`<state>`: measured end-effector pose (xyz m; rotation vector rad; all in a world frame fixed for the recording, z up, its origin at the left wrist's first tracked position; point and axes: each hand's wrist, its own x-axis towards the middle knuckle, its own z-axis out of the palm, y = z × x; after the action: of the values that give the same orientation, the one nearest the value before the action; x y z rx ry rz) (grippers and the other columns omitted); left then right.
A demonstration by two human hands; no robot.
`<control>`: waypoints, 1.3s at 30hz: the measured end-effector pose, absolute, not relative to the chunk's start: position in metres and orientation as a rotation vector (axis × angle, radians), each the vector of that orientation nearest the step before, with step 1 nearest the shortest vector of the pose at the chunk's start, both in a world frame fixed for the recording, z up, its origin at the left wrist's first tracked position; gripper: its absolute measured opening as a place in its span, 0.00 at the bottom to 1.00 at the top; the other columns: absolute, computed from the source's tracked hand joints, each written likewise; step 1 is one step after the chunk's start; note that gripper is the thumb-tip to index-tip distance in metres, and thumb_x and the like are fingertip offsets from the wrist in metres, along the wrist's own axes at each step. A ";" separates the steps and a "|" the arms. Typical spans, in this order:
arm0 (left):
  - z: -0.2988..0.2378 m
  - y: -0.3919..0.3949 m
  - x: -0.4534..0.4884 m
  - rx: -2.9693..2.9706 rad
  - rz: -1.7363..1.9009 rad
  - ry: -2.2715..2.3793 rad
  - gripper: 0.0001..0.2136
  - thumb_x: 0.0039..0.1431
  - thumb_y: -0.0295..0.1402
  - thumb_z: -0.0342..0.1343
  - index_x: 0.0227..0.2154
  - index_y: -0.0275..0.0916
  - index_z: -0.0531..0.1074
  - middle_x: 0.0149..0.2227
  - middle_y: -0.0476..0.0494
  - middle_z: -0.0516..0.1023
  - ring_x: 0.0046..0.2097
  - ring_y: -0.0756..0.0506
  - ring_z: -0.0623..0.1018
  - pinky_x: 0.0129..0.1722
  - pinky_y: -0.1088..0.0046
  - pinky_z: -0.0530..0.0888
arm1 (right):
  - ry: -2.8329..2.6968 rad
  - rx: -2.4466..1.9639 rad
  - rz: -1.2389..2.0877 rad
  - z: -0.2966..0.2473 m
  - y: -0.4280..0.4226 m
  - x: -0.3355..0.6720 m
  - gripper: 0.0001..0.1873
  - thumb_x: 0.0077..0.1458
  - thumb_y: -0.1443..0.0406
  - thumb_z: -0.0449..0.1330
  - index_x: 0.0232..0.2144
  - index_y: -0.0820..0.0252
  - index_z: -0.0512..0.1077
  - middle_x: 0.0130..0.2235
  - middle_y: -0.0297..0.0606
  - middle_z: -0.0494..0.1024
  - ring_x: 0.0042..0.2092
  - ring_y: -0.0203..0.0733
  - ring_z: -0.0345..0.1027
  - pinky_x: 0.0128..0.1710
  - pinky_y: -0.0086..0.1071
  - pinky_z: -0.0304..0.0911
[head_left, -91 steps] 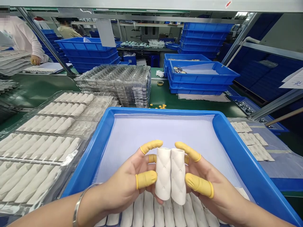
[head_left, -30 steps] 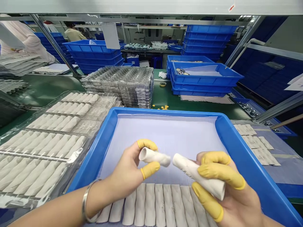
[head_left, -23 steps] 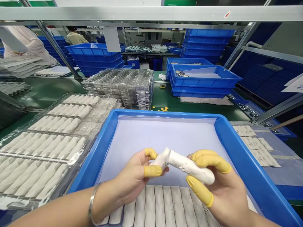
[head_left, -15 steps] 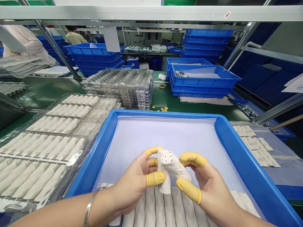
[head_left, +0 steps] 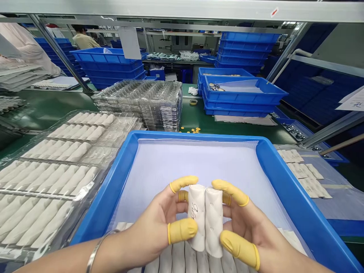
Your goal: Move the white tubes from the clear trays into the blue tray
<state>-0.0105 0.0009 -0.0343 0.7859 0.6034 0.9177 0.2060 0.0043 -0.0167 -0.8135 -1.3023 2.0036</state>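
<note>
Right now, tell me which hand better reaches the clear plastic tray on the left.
Left, probably. Your left hand, holding one white tube, lies nearer that clear plastic tray; your right hand sits beyond both tubes. The blue tray's rim lies between either hand and it.

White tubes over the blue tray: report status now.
Left hand, right hand: yellow finger cots on, one white tube each. Left tube, right tube side by side, touching, above blue tray. Row of tubes below.
</note>
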 end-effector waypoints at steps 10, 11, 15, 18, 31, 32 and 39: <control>-0.034 -0.001 -0.012 0.823 0.879 0.534 0.26 0.52 0.34 0.66 0.53 0.55 0.66 0.48 0.45 0.70 0.52 0.42 0.69 0.52 0.55 0.65 | -1.217 -0.727 2.038 -0.018 0.005 0.203 0.26 0.61 0.53 0.64 0.57 0.32 0.60 0.51 0.33 0.66 0.40 0.39 0.70 0.42 0.37 0.67; -0.033 -0.001 -0.013 0.825 0.875 0.539 0.26 0.52 0.34 0.65 0.54 0.55 0.66 0.47 0.45 0.70 0.51 0.42 0.69 0.52 0.56 0.66 | -1.213 -0.722 2.022 -0.018 0.005 0.203 0.25 0.61 0.54 0.64 0.57 0.32 0.60 0.51 0.33 0.67 0.44 0.42 0.70 0.44 0.38 0.67; -0.032 0.001 -0.016 0.789 0.889 0.550 0.26 0.55 0.33 0.63 0.56 0.58 0.63 0.45 0.46 0.73 0.45 0.45 0.73 0.42 0.67 0.71 | -1.210 -0.740 1.952 -0.018 0.006 0.205 0.24 0.62 0.55 0.63 0.57 0.35 0.61 0.54 0.36 0.68 0.57 0.49 0.60 0.46 0.39 0.68; -0.030 0.002 -0.016 0.761 0.888 0.526 0.24 0.57 0.33 0.61 0.55 0.58 0.65 0.44 0.46 0.73 0.43 0.46 0.74 0.38 0.70 0.71 | -1.201 -0.759 1.946 -0.018 0.007 0.206 0.23 0.63 0.56 0.63 0.57 0.35 0.61 0.55 0.35 0.68 0.57 0.47 0.61 0.52 0.40 0.65; -0.031 0.003 -0.015 0.789 0.885 0.566 0.25 0.53 0.34 0.64 0.54 0.54 0.65 0.45 0.46 0.72 0.47 0.44 0.72 0.45 0.64 0.69 | -1.151 -0.771 1.917 -0.023 0.006 0.203 0.24 0.60 0.57 0.66 0.56 0.39 0.65 0.53 0.37 0.69 0.58 0.50 0.60 0.46 0.39 0.70; -0.030 0.003 -0.015 0.776 0.880 0.578 0.25 0.55 0.34 0.63 0.54 0.55 0.65 0.44 0.47 0.73 0.45 0.46 0.73 0.43 0.66 0.70 | -1.153 -0.771 1.911 -0.022 0.006 0.204 0.24 0.60 0.57 0.66 0.56 0.38 0.64 0.54 0.37 0.69 0.58 0.50 0.60 0.45 0.38 0.71; -0.030 0.005 -0.016 0.772 0.880 0.587 0.23 0.55 0.34 0.63 0.53 0.54 0.66 0.45 0.45 0.72 0.46 0.44 0.73 0.44 0.65 0.69 | -1.120 -0.772 1.947 -0.019 0.009 0.203 0.20 0.62 0.57 0.64 0.54 0.37 0.66 0.52 0.34 0.70 0.53 0.45 0.65 0.39 0.31 0.72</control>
<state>-0.0157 0.0050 -0.0301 0.7725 0.5873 0.8796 0.2032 0.0085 -0.0188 -0.7722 -1.1196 1.9468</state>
